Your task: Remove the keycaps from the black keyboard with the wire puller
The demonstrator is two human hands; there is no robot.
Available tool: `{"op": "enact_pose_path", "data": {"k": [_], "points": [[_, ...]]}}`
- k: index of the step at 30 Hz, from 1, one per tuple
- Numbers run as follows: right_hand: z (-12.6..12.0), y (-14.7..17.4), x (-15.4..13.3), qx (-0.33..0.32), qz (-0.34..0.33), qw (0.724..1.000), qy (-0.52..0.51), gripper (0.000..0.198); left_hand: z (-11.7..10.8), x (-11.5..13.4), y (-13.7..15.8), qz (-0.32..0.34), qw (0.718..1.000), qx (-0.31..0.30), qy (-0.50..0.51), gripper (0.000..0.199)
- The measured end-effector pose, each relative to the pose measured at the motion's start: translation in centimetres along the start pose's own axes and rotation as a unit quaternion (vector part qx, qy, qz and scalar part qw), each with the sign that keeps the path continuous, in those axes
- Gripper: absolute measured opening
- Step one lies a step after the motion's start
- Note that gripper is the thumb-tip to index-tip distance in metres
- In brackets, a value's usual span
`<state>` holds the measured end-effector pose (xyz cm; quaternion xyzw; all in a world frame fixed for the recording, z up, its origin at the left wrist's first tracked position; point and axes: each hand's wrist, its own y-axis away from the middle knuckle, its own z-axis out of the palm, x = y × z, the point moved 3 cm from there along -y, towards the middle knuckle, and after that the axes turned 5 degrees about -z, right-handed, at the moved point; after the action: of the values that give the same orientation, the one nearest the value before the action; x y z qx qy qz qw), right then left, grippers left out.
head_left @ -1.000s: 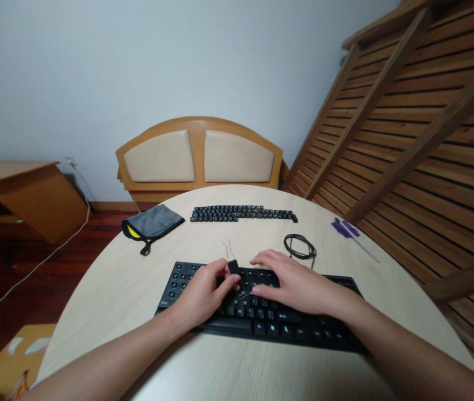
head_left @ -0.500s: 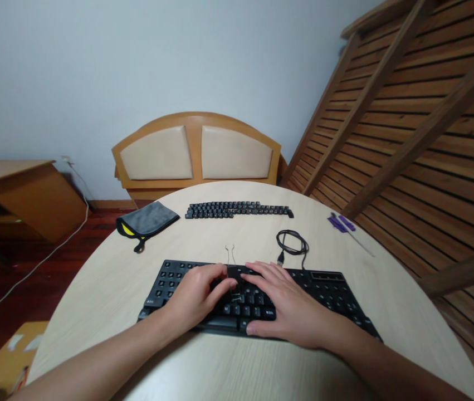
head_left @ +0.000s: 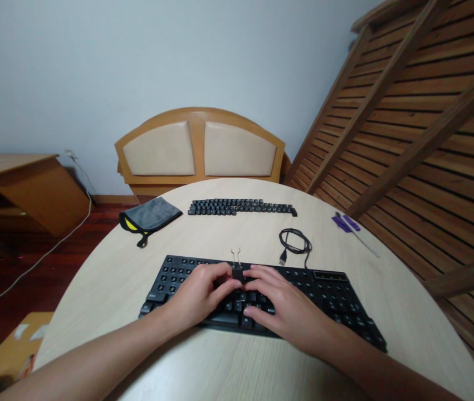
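A black computer keyboard [head_left: 220, 318] lies across the near part of the table, with many of its key caps off. My left hand [head_left: 199, 292] is closed on a black binder clip [head_left: 237, 272], thumb and index finger at its left side. The clip's two wire handles point up and away from me, and its jaw end is down at the keys. My right hand [head_left: 282, 295] rests over the middle of the keyboard with fingers apart. Its fingertips reach the clip's right edge; whether they press on it I cannot tell.
Removed key caps [head_left: 220, 207] stand in rows at the table's far side. A grey cloth [head_left: 153, 214] with yellow lining lies left of them. The coiled USB cable [head_left: 295, 242] sits behind the keyboard. A purple-handled tool [head_left: 351, 224] with a thin rod is at the right.
The binder clip now stands more upright and a little nearer the right hand. My right hand's fingers have drawn in towards it, the thumb lifting off the front edge. The view has shifted slightly.
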<state>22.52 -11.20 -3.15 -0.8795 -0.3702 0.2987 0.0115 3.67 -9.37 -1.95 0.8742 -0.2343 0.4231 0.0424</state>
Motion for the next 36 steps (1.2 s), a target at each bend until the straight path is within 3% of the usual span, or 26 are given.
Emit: {"op": "enact_pose_path", "data": {"k": [7, 12, 16, 24, 36], "points": [[0.0, -0.2, -0.3, 0.017, 0.014, 1.000, -0.015, 0.022, 0.7, 0.6, 0.6, 0.054, 0.996, -0.043, -0.048, 0.020], [0.5, -0.5, -0.5, 0.060, 0.040, 0.997, -0.029, 0.021, 0.4, 0.4, 0.3, 0.012, 0.999, -0.004, -0.045, 0.022], [0.8, -0.9, -0.5, 0.072, 0.067, 0.994, -0.041, 0.009, 0.3, 0.3, -0.1, -0.017, 0.999, 0.006, -0.036, 0.025], [0.6, -1.2, -0.6, 0.086, 0.071, 0.992, -0.062, 0.006, 1.0, -1.5, -0.6, -0.056, 0.982, 0.005, 0.182, 0.026], [1.1, -0.7, 0.5, 0.110, 0.119, 0.975, -0.149, 0.020, 0.6, -1.1, -0.2, -0.042, 0.995, 0.026, 0.086, 0.021]]}}
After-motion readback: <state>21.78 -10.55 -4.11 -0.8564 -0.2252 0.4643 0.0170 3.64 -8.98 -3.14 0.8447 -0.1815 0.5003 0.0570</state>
